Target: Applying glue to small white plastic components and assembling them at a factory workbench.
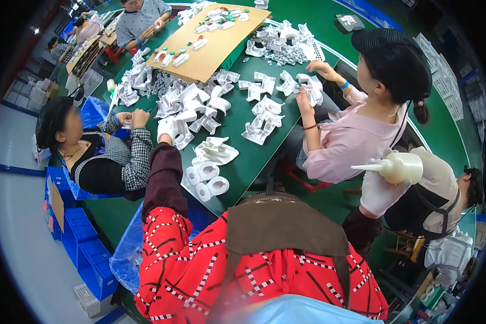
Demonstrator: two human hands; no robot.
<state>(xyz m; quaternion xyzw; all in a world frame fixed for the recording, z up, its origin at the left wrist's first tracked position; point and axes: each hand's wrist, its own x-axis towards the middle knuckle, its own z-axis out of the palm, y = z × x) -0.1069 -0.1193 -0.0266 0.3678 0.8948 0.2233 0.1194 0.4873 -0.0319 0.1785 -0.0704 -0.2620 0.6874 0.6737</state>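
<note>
My right hand [382, 193], in a white glove, is wrapped round a squeeze bottle [404, 168] with a long thin nozzle and cloudy yellowish contents. It is held out at the right, away from the table, the nozzle pointing left. My left hand [168, 128], also gloved in white, reaches to the near left edge of a heap of white plastic parts [191, 102]. Its fingers blend in with the white pieces, so their grip is unclear. Closer to me lie a crumpled whitish cloth glove [216, 151] and several white pieces with round openings [206, 180].
A cardboard sheet [210, 38] carrying small assembled parts rests across the green table [235, 175]. People in a checked sleeve [137, 162] and a pink shirt [345, 137] work at either side. Blue bins [86, 248] stand at the left.
</note>
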